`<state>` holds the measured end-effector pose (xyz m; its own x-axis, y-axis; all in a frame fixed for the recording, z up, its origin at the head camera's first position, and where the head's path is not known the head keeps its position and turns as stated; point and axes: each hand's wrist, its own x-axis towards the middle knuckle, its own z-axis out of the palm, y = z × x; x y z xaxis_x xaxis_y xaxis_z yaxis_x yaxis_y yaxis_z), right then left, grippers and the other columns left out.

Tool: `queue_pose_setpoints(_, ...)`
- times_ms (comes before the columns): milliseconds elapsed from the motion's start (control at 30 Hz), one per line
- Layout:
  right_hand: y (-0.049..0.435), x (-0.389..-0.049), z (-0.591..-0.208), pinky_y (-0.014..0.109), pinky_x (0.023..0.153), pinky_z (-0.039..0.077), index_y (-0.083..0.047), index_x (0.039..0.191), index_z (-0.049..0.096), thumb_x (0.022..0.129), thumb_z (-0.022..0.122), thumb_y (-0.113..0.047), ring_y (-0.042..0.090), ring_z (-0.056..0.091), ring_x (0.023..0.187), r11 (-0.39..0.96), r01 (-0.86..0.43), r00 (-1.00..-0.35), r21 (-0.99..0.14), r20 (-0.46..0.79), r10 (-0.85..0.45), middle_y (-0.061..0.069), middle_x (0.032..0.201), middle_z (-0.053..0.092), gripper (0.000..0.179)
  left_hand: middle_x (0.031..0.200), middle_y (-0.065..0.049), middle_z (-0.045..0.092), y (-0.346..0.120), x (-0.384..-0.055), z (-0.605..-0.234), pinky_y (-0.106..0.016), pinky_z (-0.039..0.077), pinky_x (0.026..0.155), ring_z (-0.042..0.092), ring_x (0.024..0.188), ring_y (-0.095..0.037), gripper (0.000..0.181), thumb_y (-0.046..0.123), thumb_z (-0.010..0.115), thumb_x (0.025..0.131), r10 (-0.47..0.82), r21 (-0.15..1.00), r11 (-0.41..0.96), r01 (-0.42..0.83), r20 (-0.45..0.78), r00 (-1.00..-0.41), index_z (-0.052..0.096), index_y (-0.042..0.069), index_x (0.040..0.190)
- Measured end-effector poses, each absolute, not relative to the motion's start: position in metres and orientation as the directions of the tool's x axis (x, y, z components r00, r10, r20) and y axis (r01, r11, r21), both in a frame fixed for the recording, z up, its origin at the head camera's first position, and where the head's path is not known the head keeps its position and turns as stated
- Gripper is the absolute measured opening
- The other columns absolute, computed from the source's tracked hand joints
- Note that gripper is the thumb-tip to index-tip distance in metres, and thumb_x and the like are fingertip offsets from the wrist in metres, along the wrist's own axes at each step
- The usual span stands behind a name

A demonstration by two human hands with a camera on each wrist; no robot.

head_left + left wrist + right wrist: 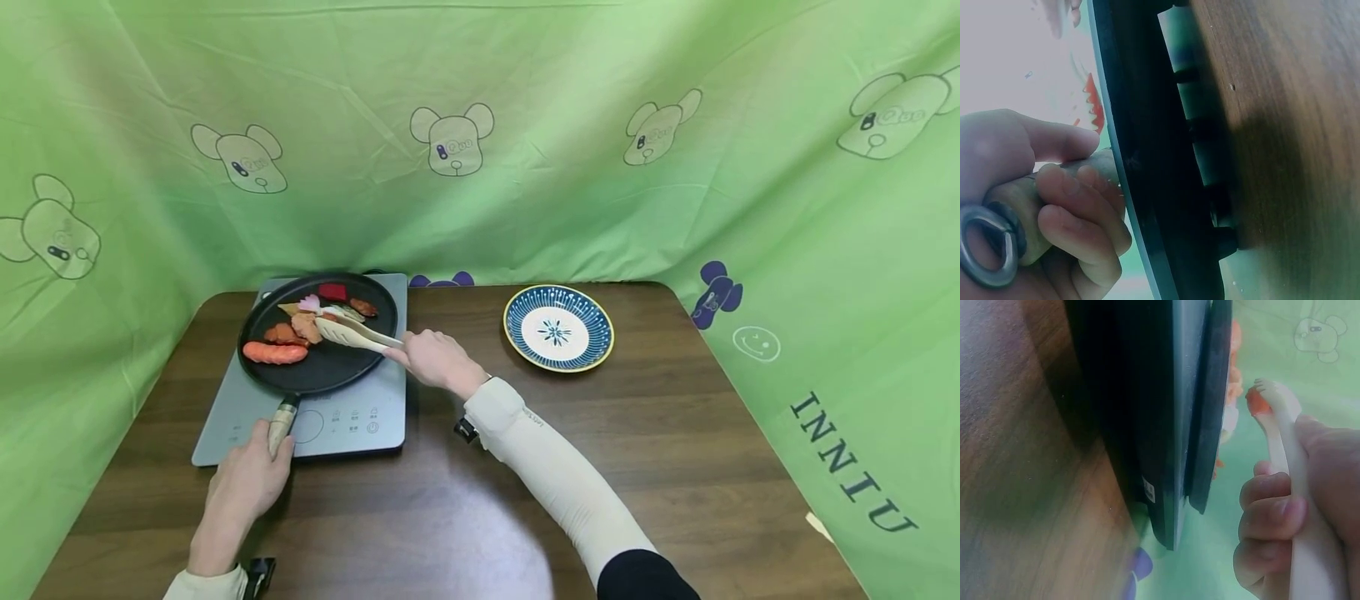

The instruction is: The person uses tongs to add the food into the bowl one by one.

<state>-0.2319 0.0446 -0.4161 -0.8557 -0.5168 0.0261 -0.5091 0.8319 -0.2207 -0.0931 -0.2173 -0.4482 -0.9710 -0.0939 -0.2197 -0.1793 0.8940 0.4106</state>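
My left hand (251, 477) grips the wood-look handle (281, 427) of a round black frying pan (337, 373). In the left wrist view its fingers (1079, 231) curl round the handle, near a metal ring (988, 247) at the end. Over the pan, my right hand (444, 360) holds cream tongs (351, 335). An orange-red food piece (1260, 403) sits between the tongs' tips in the right wrist view. Below and left of the tips lie a scored sausage (274, 353) and browned meat pieces (283, 333). A dark red block (333, 292) lies toward the pan's far rim.
The pan stands on a flat grey induction cooker (390, 417) with touch controls along its front. Right of it, a blue-and-white patterned plate (556, 329) with a yellow rim rests on the wooden table (660, 433). A green printed cloth (525, 225) hangs behind and along the sides.
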Motion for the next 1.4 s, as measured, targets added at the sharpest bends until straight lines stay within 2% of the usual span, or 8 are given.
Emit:
queue_pose_setpoints(300,0.045,-0.230,-0.416,0.034,0.054,0.043,-0.013,0.084,0.053,0.098,0.036,-0.053,0.018,0.053,0.058,0.845,-0.494,-0.866,-0.203,0.030,-0.499,0.001,0.068,0.053,0.045,0.077,-0.019,0.051,-0.218,-0.094,-0.447,-0.038,0.035,0.049,0.046,0.060,-0.027,0.061,0.038,0.037,0.100,-0.089,0.409,0.896,-0.172,-0.215,-0.973,0.023,-0.010,0.136)
queue_pose_setpoints(900,0.057,-0.229,-0.401,0.033,0.053,0.041,-0.014,0.085,0.051,0.096,0.035,-0.058,0.018,0.052,0.057,0.862,-0.445,-0.893,-0.244,0.049,-0.447,0.002,0.069,0.053,0.048,0.076,-0.017,0.049,-0.218,-0.094,-0.449,-0.037,0.035,0.048,0.046,0.058,-0.026,0.061,0.037,0.037,0.100,-0.084,0.423,0.891,-0.165,-0.204,-0.975,0.022,-0.010,0.137)
queue_pose_setpoints(1233,0.085,-0.233,-0.403,0.037,0.056,0.043,-0.013,0.086,0.050,0.094,0.033,-0.063,0.022,0.053,0.059,0.901,-0.369,-0.928,-0.227,0.044,-0.369,0.005,0.070,0.053,0.053,0.077,-0.018,0.050,-0.217,-0.094,-0.448,-0.037,0.035,0.049,0.047,0.059,-0.026,0.059,0.036,0.038,0.100,-0.091,0.418,0.891,-0.175,-0.214,-0.973,0.024,-0.009,0.136)
queue_pose_setpoints(1400,0.108,-0.233,-0.407,0.038,0.055,0.042,-0.011,0.088,0.051,0.095,0.036,-0.061,0.023,0.053,0.058,0.918,-0.326,-0.945,-0.227,0.040,-0.326,0.006,0.070,0.053,0.052,0.081,-0.023,0.053,-0.217,-0.093,-0.449,-0.040,0.037,0.051,0.049,0.061,-0.028,0.060,0.035,0.038,0.099,-0.091,0.411,0.895,-0.173,-0.211,-0.973,0.024,-0.010,0.136)
